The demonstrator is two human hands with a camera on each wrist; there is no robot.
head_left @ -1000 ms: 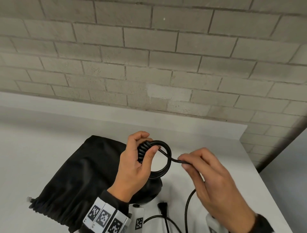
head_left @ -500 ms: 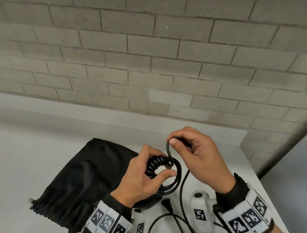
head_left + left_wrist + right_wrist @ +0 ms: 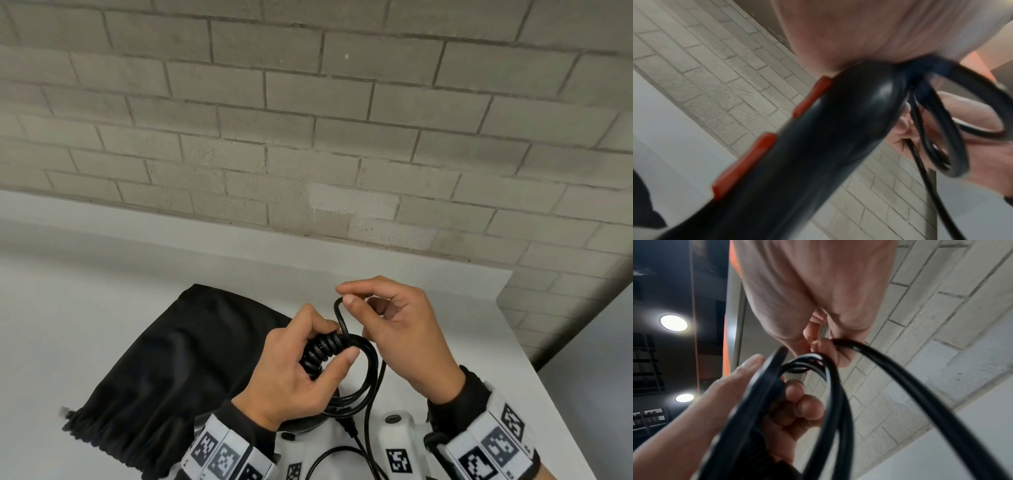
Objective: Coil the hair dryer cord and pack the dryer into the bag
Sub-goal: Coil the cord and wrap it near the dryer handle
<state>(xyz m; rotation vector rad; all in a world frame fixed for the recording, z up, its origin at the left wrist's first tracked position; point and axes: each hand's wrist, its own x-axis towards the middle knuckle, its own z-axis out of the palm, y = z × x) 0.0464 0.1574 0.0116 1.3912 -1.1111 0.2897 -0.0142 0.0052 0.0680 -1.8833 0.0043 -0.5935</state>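
Black rubber-sheathed hair dryer cord point(image 3: 359, 373) is sitting in a few stacked loops in front of the person, above the near part of the white tabletop point(image 3: 102, 308). Ribbed black strain-relief end of the cord is lying under the left fingers.

Left hand point(image 3: 301, 373) is clamping the loop bundle, thumb on the near side, fingers curled over the ribbed section. Left wrist view is showing the glossy black plastic hair dryer handle point(image 3: 818, 146) with two red switches point(image 3: 748, 162) running up into that same palm, blurred.

Right hand point(image 3: 400, 335) is pinching a bend of the cord point(image 3: 890, 363) between thumb and index finger, just above and behind the coil, other fingers loosely curled. The hands are nearly touching.

Loose cord tail point(image 3: 370, 435) is dropping from the coil toward the near table edge; a black plug point(image 3: 347, 425) is lying just under the coil.

Black fabric drawstring bag point(image 3: 164, 370) is lying flat on the tabletop left of the hands, gathered mouth toward the near-left.

Grey brick wall point(image 3: 308, 137) is standing behind the table.
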